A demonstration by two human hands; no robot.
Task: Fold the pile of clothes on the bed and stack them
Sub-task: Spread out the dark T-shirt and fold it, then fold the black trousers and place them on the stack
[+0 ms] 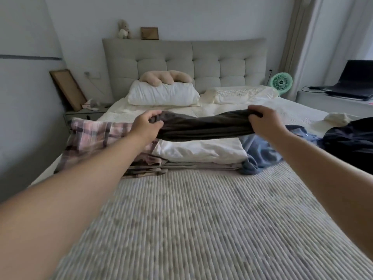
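Both hands — left hand [148, 123], right hand [262, 122] — pinch the dark garment [203, 128], fingers curled round its ends.

Soft, dim daylight from the right; wide-angle bending, slight blur throughout.

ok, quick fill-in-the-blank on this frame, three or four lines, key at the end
1. Both hands grip the ends of a ____ garment.
2. Under it, the stack's top piece is ____.
3. The plaid garment lies on the stack's ____ side.
4. The fan is ____.

Missing words: dark; white; left; green
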